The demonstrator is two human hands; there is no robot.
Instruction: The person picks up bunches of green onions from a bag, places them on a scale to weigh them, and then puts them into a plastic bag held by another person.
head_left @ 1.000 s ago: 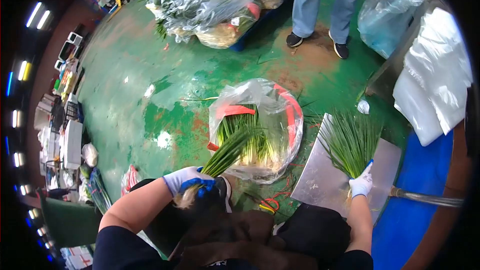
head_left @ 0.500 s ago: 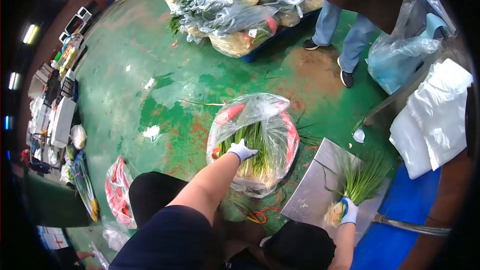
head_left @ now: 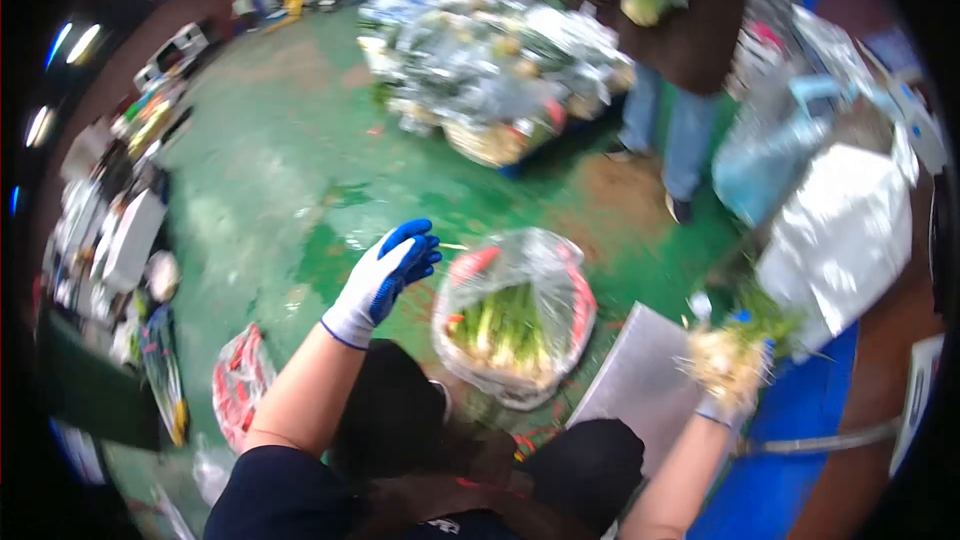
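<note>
My left hand point(head_left: 385, 275), in a white glove with a blue palm, is raised over the floor with its fingers loosely bent and nothing in them. Below and to its right stands an open clear plastic bag point(head_left: 562, 270) with red print, holding green onions point(head_left: 500, 325). On the right, my right hand point(head_left: 728, 410) grips a bunch of green onions point(head_left: 722, 360), its pale shaggy roots turned toward me and its green tops pointing away. That bunch is above the far right side of a metal plate point(head_left: 630, 375). The roots hide part of the right fingers.
A pallet load of bagged vegetables point(head_left: 490, 70) stands ahead. Beside it, a person in a dark apron point(head_left: 690, 30) holds a bagged vegetable. White plastic sheets point(head_left: 845, 230) lie at right. A red-printed bag point(head_left: 240, 385) is on the floor at left.
My left hand has left the onions in the bag and risen up and left. My right hand has lifted the bunch off the metal plate and turned its roots upward. The view has shifted.
</note>
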